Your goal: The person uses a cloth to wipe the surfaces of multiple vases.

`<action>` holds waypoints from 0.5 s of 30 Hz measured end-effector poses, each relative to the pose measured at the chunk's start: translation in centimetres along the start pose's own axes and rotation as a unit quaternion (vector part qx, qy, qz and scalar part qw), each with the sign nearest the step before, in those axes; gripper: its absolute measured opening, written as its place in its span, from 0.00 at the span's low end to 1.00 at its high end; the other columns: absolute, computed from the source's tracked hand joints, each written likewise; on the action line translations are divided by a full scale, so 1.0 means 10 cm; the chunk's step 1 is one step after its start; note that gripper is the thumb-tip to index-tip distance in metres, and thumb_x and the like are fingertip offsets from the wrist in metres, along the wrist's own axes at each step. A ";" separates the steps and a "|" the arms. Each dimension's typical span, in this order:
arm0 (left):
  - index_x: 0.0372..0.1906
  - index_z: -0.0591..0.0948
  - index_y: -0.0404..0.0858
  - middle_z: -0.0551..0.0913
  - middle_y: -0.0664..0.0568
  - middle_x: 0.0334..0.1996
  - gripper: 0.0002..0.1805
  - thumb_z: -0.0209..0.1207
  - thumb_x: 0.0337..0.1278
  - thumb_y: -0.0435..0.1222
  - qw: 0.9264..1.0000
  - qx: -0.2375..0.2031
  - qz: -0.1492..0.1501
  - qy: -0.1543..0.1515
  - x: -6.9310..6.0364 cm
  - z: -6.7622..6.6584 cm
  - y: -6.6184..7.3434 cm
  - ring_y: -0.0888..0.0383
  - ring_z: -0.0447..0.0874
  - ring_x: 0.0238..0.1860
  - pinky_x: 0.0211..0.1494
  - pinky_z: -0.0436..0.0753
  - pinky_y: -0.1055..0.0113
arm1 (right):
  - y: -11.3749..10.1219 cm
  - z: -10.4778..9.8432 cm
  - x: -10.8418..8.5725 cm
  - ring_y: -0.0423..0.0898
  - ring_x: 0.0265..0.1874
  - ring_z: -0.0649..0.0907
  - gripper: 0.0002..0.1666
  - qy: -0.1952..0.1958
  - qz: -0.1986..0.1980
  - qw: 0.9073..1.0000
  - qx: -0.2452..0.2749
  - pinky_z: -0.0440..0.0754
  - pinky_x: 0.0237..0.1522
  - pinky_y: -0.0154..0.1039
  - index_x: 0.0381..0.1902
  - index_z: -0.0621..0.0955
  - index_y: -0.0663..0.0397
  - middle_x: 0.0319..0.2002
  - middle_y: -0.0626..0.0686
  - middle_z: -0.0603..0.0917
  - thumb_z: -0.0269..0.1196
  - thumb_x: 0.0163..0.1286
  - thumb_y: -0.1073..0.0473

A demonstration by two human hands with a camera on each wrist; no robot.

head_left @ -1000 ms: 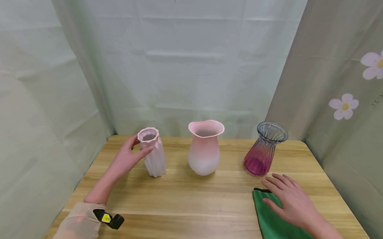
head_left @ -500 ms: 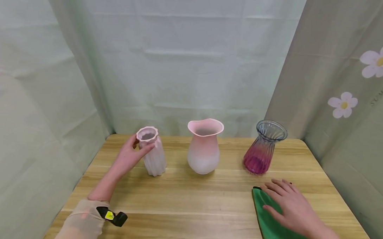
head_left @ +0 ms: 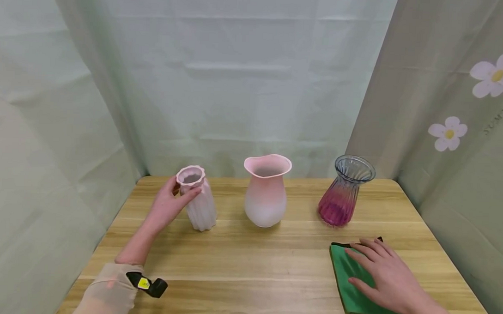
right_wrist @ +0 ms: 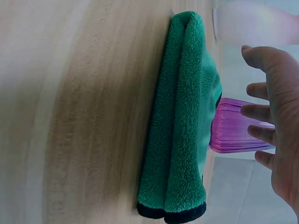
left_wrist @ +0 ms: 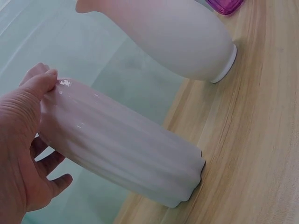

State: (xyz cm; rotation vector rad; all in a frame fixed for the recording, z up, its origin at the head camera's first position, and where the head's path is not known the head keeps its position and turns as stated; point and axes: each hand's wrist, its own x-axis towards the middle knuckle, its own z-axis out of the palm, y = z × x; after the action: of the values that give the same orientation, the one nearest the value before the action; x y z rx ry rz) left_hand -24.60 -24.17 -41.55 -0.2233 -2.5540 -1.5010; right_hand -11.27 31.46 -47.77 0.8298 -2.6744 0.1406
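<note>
On the left of the table, a pale pink fluted vase (head_left: 201, 206) stands upright. My left hand (head_left: 166, 207) holds it near the rim, thumb on the near side; in the left wrist view the lower fingers of the left hand (left_wrist: 23, 149) are spread off its side. Over a folded green towel (head_left: 351, 280) with black edging is my right hand (head_left: 390, 275), its fingers loosely extended. The right wrist view shows a gap between the right hand (right_wrist: 280, 112) and the plush towel (right_wrist: 180, 116).
A pink-to-white vase (head_left: 266, 199) with a wavy rim stands mid-table. Right of it, a glass vase (head_left: 343, 195) fades from grey-blue to magenta, behind the towel. Pale curtains (head_left: 254, 83) enclose the wooden table (head_left: 247, 277) at the back and sides.
My right hand has come back slightly from the glass vase and now sits more over the towel. The left hand keeps its hold on the fluted vase. The head view has tilted slightly.
</note>
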 end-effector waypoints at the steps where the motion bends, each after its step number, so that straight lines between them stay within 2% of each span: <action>1: 0.71 0.71 0.42 0.76 0.44 0.63 0.38 0.67 0.63 0.55 1.000 -0.001 0.001 0.000 0.00 0.00 0.00 0.47 0.73 0.62 0.58 0.76 0.49 | 0.00 -0.01 -0.01 0.55 0.64 0.75 0.39 -0.003 -0.002 1.000 0.000 0.36 0.77 0.34 0.64 0.82 0.44 0.60 0.50 0.82 0.73 0.60 0.34; 3: 0.71 0.71 0.42 0.76 0.44 0.63 0.38 0.67 0.63 0.55 1.000 0.000 0.000 -0.002 0.00 0.00 0.00 0.47 0.73 0.62 0.58 0.76 0.49 | -0.01 -0.02 -0.05 0.54 0.63 0.75 0.39 -0.008 -0.004 1.000 -0.001 0.39 0.77 0.35 0.64 0.82 0.44 0.59 0.49 0.82 0.72 0.60 0.32; 5: 0.71 0.71 0.41 0.76 0.43 0.63 0.38 0.67 0.64 0.55 1.000 0.001 0.000 -0.004 0.00 -0.01 0.01 0.47 0.73 0.62 0.58 0.76 0.49 | -0.02 -0.03 -0.08 0.53 0.63 0.76 0.39 -0.016 -0.004 1.000 0.000 0.47 0.76 0.43 0.63 0.83 0.43 0.57 0.48 0.82 0.71 0.60 0.31; 9: 0.71 0.71 0.40 0.76 0.43 0.63 0.38 0.67 0.64 0.54 1.000 0.001 -0.003 -0.006 0.00 -0.02 0.01 0.46 0.73 0.63 0.62 0.74 0.46 | -0.05 -0.05 -0.16 0.50 0.60 0.76 0.40 -0.042 0.013 0.999 0.009 0.66 0.64 0.54 0.63 0.83 0.41 0.56 0.44 0.81 0.69 0.59 0.27; 15: 0.72 0.70 0.40 0.75 0.42 0.65 0.38 0.67 0.64 0.53 1.000 -0.011 -0.004 -0.012 0.00 -0.03 0.01 0.45 0.72 0.66 0.68 0.71 0.42 | -0.11 -0.10 -0.28 0.48 0.59 0.76 0.44 -0.093 0.046 0.994 0.023 0.73 0.59 0.57 0.64 0.82 0.38 0.57 0.42 0.79 0.63 0.59 0.20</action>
State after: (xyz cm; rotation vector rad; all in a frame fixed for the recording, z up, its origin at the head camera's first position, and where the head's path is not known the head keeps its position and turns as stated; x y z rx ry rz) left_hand -24.59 -24.40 -41.33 -0.2360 -2.5619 -1.5384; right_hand -8.20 32.28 -47.83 0.7686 -2.8958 0.1546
